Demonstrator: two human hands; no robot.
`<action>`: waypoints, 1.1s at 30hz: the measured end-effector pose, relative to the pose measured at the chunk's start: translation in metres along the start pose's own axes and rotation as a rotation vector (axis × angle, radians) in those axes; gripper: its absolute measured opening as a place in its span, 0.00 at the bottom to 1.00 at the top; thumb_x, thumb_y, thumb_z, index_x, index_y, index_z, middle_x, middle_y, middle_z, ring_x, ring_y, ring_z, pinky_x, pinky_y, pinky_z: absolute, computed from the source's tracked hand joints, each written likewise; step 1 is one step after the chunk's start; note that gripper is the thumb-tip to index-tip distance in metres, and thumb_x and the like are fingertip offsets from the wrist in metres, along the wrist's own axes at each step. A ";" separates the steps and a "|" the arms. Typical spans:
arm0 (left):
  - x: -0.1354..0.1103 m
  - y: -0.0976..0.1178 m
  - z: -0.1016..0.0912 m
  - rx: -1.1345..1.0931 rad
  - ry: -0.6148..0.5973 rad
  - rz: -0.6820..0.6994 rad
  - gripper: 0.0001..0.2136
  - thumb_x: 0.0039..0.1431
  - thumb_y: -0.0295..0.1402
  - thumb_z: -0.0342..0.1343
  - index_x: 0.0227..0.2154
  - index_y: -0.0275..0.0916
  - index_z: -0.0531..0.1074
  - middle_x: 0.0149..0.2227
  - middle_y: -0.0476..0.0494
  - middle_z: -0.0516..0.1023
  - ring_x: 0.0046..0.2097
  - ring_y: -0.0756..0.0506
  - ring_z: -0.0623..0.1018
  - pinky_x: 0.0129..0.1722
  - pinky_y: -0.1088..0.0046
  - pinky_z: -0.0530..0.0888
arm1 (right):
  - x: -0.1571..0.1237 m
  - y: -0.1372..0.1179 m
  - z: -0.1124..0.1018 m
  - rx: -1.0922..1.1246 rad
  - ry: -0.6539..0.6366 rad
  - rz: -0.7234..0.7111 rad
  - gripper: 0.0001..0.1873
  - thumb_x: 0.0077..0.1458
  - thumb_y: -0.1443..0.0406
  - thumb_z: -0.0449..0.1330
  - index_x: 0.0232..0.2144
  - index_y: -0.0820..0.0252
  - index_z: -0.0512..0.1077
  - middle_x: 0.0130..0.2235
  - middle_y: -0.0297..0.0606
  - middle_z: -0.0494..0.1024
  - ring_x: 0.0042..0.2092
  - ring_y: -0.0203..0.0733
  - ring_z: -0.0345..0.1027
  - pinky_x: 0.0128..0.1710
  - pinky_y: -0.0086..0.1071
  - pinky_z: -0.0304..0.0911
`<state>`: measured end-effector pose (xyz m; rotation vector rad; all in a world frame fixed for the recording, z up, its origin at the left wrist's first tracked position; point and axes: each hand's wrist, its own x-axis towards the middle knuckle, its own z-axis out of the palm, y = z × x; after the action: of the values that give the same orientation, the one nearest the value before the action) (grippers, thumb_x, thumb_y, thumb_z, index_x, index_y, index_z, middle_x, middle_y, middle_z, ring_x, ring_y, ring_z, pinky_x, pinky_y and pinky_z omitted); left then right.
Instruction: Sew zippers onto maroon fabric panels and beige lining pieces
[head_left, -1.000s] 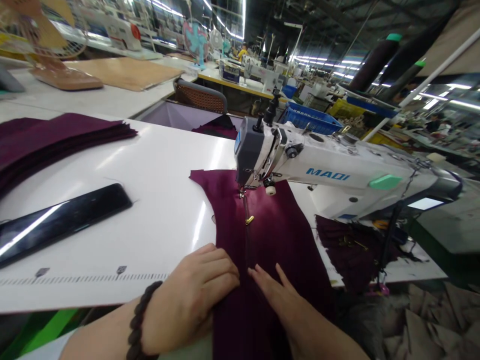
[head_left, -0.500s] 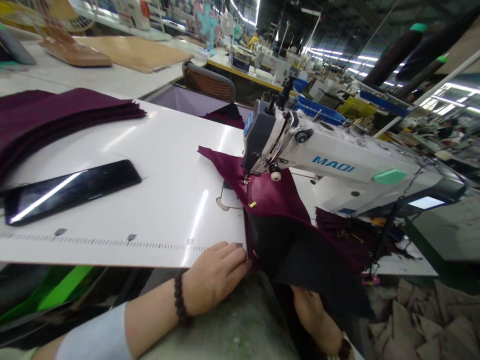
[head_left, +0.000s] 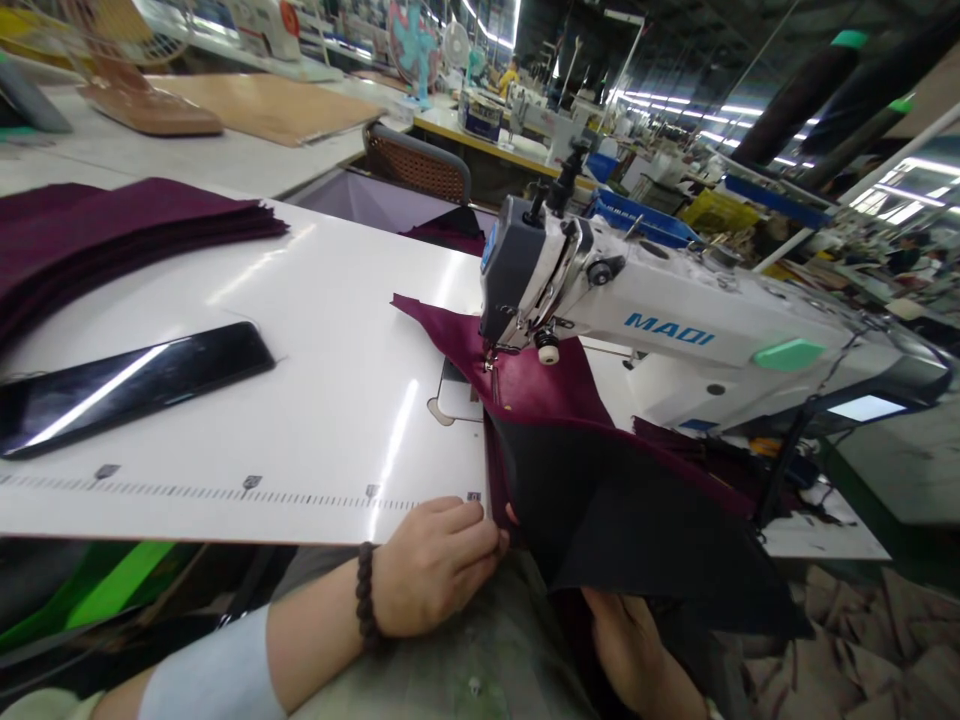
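A maroon fabric piece lies under the presser foot of a white sewing machine. Its near part is folded over, showing a black underside that hangs past the table edge. My left hand, with a dark beaded bracelet, rests at the table's front edge; its bent fingers are closed at the left border of the fabric, the tips partly hidden. Beneath the black side, my right hand grips the fabric from below. One of its fingertips peeks out at the left border; the other fingers are covered.
A black phone lies on the white table, behind a printed ruler scale. Stacked maroon pieces sit at the far left. More maroon fabric is under the machine arm. Beige cloth is heaped at the lower right.
The black side of the fabric has spread to the right and down, covering more of the maroon fabric behind it. My left fingers have curled in more, and the view has shifted slightly.
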<state>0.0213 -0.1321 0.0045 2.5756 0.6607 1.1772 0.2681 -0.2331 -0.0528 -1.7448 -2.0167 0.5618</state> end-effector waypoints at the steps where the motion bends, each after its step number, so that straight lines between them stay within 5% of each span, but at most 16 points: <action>1: 0.000 0.000 0.000 -0.003 -0.006 0.004 0.14 0.65 0.25 0.40 0.22 0.38 0.60 0.19 0.51 0.62 0.22 0.50 0.60 0.21 0.72 0.59 | 0.003 -0.004 -0.004 0.010 -0.017 -0.011 0.22 0.62 0.58 0.42 0.57 0.50 0.58 0.45 0.36 0.75 0.50 0.45 0.66 0.50 0.39 0.64; 8: -0.003 -0.003 0.000 -0.011 -0.069 0.029 0.14 0.66 0.26 0.36 0.25 0.38 0.60 0.20 0.51 0.64 0.23 0.50 0.63 0.21 0.74 0.61 | 0.025 -0.044 -0.023 0.044 -0.090 -0.069 0.24 0.62 0.58 0.41 0.59 0.51 0.53 0.48 0.37 0.73 0.54 0.48 0.61 0.56 0.45 0.57; 15: -0.002 -0.003 0.002 -0.007 -0.070 0.027 0.18 0.66 0.27 0.34 0.22 0.38 0.60 0.20 0.50 0.63 0.22 0.50 0.62 0.21 0.74 0.61 | 0.038 -0.068 -0.036 -0.030 -0.095 -0.205 0.24 0.62 0.62 0.40 0.60 0.57 0.52 0.55 0.37 0.65 0.59 0.45 0.53 0.55 0.39 0.60; 18: -0.002 -0.001 0.002 0.014 -0.123 0.020 0.19 0.67 0.27 0.34 0.21 0.37 0.62 0.20 0.49 0.65 0.22 0.50 0.63 0.20 0.74 0.61 | 0.051 -0.077 -0.044 0.007 -0.161 -0.261 0.23 0.62 0.65 0.38 0.59 0.58 0.55 0.55 0.37 0.66 0.58 0.43 0.55 0.59 0.41 0.52; 22: 0.005 -0.011 -0.033 0.016 -0.153 0.054 0.18 0.66 0.32 0.40 0.22 0.37 0.67 0.21 0.49 0.67 0.23 0.50 0.65 0.21 0.75 0.62 | 0.066 -0.091 -0.053 0.047 -0.297 -0.284 0.23 0.61 0.67 0.41 0.59 0.58 0.54 0.54 0.38 0.66 0.58 0.41 0.55 0.61 0.44 0.43; 26: 0.038 -0.039 -0.092 0.031 -0.073 -0.207 0.13 0.64 0.34 0.44 0.30 0.35 0.72 0.30 0.47 0.73 0.31 0.51 0.73 0.30 0.78 0.68 | 0.068 -0.097 -0.054 -0.053 -0.445 -0.343 0.25 0.58 0.68 0.47 0.58 0.69 0.54 0.57 0.45 0.61 0.61 0.43 0.46 0.61 0.48 0.37; 29: 0.065 -0.055 -0.102 -0.039 -0.407 -0.241 0.16 0.65 0.38 0.42 0.37 0.36 0.74 0.38 0.46 0.77 0.39 0.48 0.76 0.40 0.74 0.71 | 0.066 -0.101 -0.053 -0.133 -0.509 -0.360 0.24 0.59 0.64 0.47 0.57 0.63 0.57 0.59 0.40 0.58 0.63 0.44 0.41 0.61 0.51 0.33; 33: 0.068 -0.054 -0.069 -0.008 -0.779 -0.196 0.18 0.60 0.42 0.48 0.42 0.34 0.74 0.48 0.36 0.73 0.49 0.42 0.73 0.48 0.69 0.69 | 0.067 -0.102 -0.052 -0.158 -0.557 -0.370 0.23 0.60 0.60 0.46 0.56 0.58 0.59 0.60 0.40 0.56 0.63 0.47 0.39 0.60 0.54 0.33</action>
<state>-0.0084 -0.0504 0.0725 2.5798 0.6747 0.0730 0.2040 -0.1787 0.0497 -1.3300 -2.7521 0.8478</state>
